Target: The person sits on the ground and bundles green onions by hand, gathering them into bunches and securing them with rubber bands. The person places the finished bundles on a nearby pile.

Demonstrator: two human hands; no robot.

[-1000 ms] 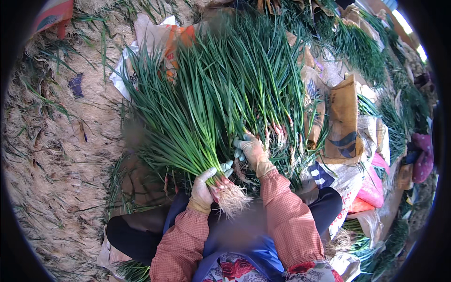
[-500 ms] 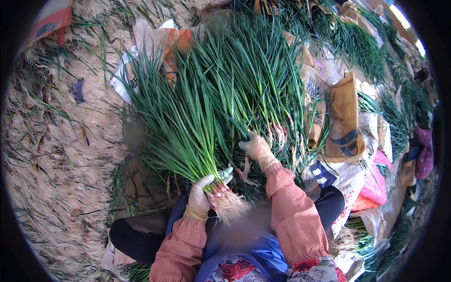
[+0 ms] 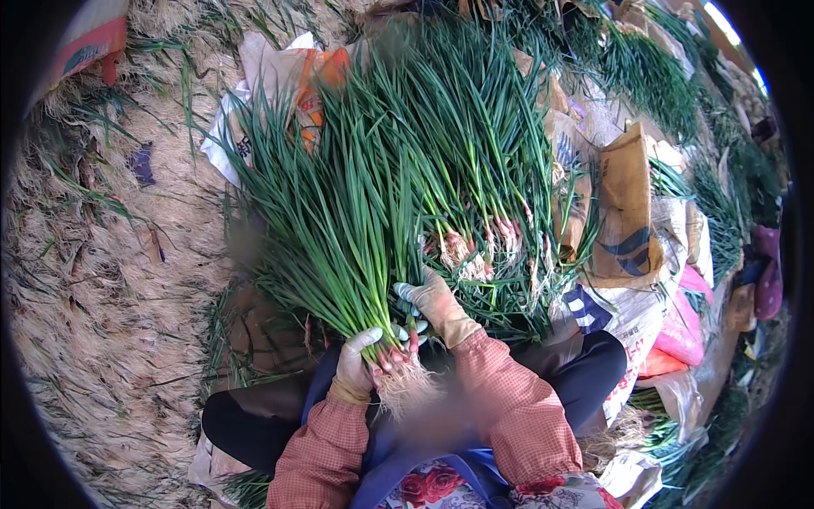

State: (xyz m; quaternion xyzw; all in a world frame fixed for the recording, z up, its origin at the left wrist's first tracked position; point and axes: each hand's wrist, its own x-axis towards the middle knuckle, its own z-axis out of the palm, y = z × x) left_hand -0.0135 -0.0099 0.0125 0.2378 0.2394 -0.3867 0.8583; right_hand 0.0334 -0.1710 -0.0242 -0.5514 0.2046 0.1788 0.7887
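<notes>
Bunch of long-leaved, green onion-like plants (image 3: 356, 288), held at the near edge of a broad, dark-green heap of the same plants (image 3: 462, 144), with root end toward the gap between two black-trousered knees (image 3: 237, 424). Clasped low by the left hand in a thin, pale glove (image 3: 354, 363), with thumb across the front and fingers curled behind, just above pinkish-red bulbs (image 3: 388, 360) and a pale, stringy tuft of roots (image 3: 407, 392). Flanked closely on the right by the similarly gloved right hand (image 3: 434, 305), with fingers bent toward the stems; perhaps pinching a plant or two there, but impossible to tell for certain. Likely fairly light, though rather top-heavy with so much leaf. Probably floppy and easily creased along the leaves, stiffer toward the base, maybe a little slick when damp. Best taken hold of around the gathered stems just above the bulbs, snugly enough to prevent slipping, gently enough to avoid bruising. Poorly suited to lifting by the leaf tips: liable to bend or tear. Likely to snag at the tangled roots.
</notes>
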